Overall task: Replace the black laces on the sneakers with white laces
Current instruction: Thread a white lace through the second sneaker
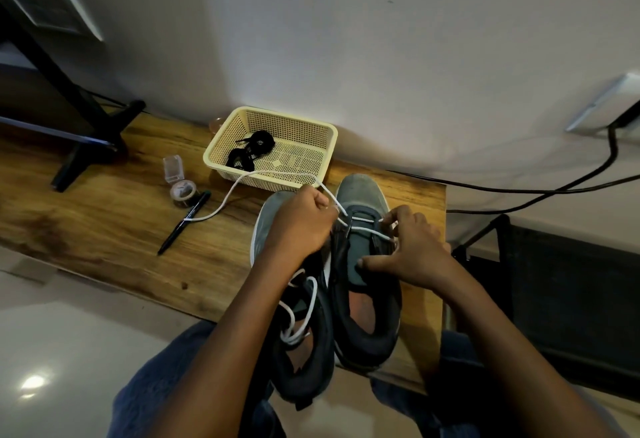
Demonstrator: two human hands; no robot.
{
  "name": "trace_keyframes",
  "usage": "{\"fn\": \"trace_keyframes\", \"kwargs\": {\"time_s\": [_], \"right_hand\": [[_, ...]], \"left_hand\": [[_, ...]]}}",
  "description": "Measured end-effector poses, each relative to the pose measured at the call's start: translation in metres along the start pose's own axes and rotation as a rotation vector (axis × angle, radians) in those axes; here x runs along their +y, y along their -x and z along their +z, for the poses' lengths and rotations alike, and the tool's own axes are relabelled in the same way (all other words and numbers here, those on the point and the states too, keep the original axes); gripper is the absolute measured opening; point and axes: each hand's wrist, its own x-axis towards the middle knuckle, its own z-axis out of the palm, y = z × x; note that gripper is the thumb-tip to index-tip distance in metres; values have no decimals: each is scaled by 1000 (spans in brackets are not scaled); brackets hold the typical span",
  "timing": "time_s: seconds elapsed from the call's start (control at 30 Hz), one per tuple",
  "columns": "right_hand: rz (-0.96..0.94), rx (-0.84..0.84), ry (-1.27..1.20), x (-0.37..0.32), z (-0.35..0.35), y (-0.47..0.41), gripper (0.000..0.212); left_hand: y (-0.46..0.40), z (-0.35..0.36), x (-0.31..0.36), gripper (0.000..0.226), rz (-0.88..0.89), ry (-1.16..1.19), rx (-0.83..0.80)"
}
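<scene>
Two grey sneakers with dark collars stand side by side, toes toward 12 o'clock. The right sneaker (pixel 365 264) carries a white lace (pixel 273 174) through its lowest eyelets only; one free end loops out toward 10 o'clock. The left sneaker (pixel 298 299), at 9 o'clock of the other, already bears a white lace of its own (pixel 301 313), its ends loose over the opening. Two coiled black laces (pixel 251 150) lie at 11 o'clock.

no readable text, labels or numbers
</scene>
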Motion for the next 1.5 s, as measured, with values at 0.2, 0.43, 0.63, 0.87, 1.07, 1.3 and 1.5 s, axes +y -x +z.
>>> {"fn": "trace_keyframes", "kwargs": {"time_s": [0.2, 0.43, 0.63, 0.87, 1.07, 1.3, 1.5], "right_hand": [[12, -16, 0, -3, 0, 0, 65], [76, -14, 8, 2, -2, -1, 90], [128, -81, -59, 0, -3, 1, 59], [107, -62, -92, 5, -2, -3, 38], [108, -79, -115, 5, -2, -6, 44], [105, -74, -110, 5, -4, -5, 38], [91, -87, -113, 5, -4, -6, 41]], "left_hand": [[5, 9, 0, 8, 51, -34, -18], [0, -6, -8, 11, 77, -293, 263], [1, 9, -6, 11, 281, -522, 150], [-2, -7, -12, 13, 86, -589, 274], [3, 8, -3, 13, 153, -523, 108], [-3, -12, -19, 18, 104, -578, 279], [1, 4, -8, 13, 223, -541, 141]]}}
